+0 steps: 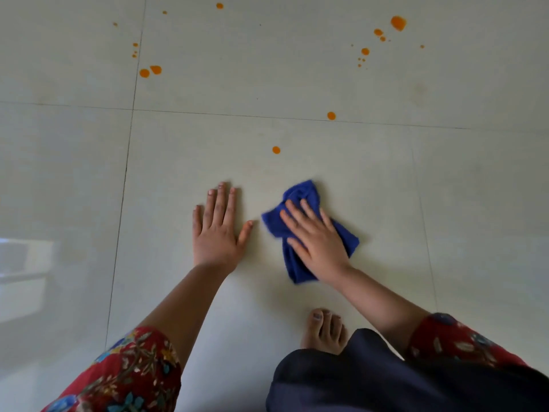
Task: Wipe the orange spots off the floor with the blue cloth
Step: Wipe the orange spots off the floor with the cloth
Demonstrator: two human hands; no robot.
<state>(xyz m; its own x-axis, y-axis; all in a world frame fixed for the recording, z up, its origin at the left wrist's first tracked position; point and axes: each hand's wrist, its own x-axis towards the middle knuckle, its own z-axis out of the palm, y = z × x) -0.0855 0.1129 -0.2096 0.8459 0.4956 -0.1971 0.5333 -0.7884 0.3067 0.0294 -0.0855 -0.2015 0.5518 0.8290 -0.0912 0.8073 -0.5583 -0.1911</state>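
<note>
The blue cloth is seen bunched on the floor, directly under the right hand. That hand's fingers are laid straight and spread flat on top of the cloth, and nothing is gripped or pinched. The left hand is planted just beside the cloth, palm down with fingers extended on bare tile, apparently as a prop.

The cloth is judged to be light, soft and limp. It is likely to crumple rather than slide as one sheet, so it is best controlled by flat palm pressure over its middle, with loose corners kept under the hand. On the glossy tile it should glide easily.

The orange spots are all found beyond the fingertips. The nearest spot lies just ahead of the cloth, and a second spot lies farther ahead of the right hand. One scattered group is well ahead and to the right, and another group is well ahead of the left hand.

No object is seen between the cloth and the spots. A bare foot is set behind the right hand, and a patterned sleeve is seen on the left forearm. A tile joint is crossed on the way to the farther spots, and liquid could be smeared into it.
</note>
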